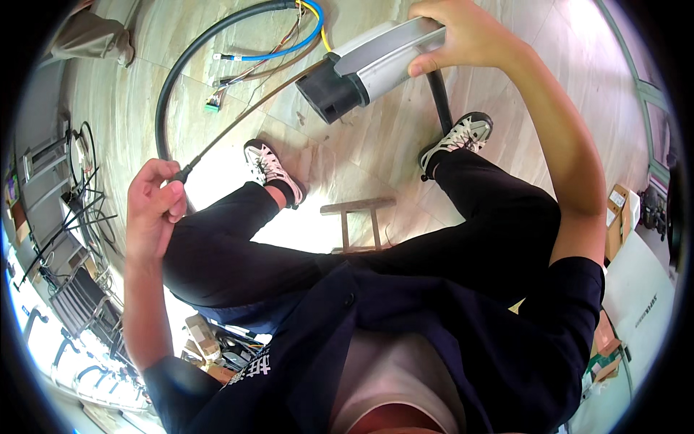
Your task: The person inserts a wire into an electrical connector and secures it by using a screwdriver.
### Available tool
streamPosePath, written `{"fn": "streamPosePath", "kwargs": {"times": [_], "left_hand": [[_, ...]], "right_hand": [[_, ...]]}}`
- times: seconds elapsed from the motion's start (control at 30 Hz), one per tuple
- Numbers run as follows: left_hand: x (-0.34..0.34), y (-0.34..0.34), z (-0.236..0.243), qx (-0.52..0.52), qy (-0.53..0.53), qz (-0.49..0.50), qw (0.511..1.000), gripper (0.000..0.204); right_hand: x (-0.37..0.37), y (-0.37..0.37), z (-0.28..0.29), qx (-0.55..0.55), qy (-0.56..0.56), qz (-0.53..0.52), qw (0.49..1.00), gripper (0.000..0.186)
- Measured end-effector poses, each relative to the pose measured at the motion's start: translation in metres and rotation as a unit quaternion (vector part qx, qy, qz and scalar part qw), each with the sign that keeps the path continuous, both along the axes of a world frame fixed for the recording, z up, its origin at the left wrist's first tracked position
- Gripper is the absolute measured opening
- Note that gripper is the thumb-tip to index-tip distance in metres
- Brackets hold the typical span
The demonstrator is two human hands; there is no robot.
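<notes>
My right hand (pixel 463 32) is closed round the silver-grey body of an electric-vehicle charging gun (pixel 397 69), held up off the floor with its black connector head (pixel 334 90) tilted down to the left. From beside that head a thin, straight dark rod or taut cord (pixel 249 116) runs to my left hand (pixel 155 206). Those left fingers are closed on its black end piece (pixel 181 174). Beyond them a thick black cable (pixel 170 87) curves over the floor. A blue wire (pixel 289 50), a yellow wire (pixel 325 36) and thin wires with a green plug (pixel 212 108) lie near it.
Between my legs stands a small wooden stool or frame (pixel 359 207). Another person's leg (pixel 94 40) shows at the upper left. Racks with tangled black cables (pixel 83 181) line the left side. Cardboard boxes (pixel 616 220) and a white panel (pixel 643 289) are at the right.
</notes>
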State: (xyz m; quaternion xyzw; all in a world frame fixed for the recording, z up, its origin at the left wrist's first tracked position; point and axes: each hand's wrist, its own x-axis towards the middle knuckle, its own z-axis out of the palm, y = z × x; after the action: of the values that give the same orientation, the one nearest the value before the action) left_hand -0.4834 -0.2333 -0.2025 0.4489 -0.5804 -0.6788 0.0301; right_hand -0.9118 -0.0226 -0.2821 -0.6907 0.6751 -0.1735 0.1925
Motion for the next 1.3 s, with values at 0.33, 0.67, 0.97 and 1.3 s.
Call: {"fn": "streamPosePath", "kwargs": {"times": [0.33, 0.67, 0.97, 1.3], "left_hand": [[0.009, 0.01, -0.014, -0.714, -0.022, -0.362, 0.598, 0.03], [0.012, 0.012, -0.017, -0.294, -0.107, -0.208, 0.927, 0.028], [0.009, 0.0, -0.016, -0.657, -0.049, -0.342, 0.67, 0.021], [0.006, -0.002, -0.003, -0.1, -0.155, -0.185, 0.965, 0.029]], "right_hand": [[-0.001, 0.004, 0.0, -0.01, 0.0, 0.003, 1.0, 0.062], [-0.005, 0.004, -0.003, -0.001, 0.004, -0.005, 1.0, 0.063], [-0.002, 0.002, -0.001, -0.014, 0.005, 0.004, 1.0, 0.065], [-0.002, 0.003, -0.001, -0.001, 0.001, -0.005, 1.0, 0.066]]}}
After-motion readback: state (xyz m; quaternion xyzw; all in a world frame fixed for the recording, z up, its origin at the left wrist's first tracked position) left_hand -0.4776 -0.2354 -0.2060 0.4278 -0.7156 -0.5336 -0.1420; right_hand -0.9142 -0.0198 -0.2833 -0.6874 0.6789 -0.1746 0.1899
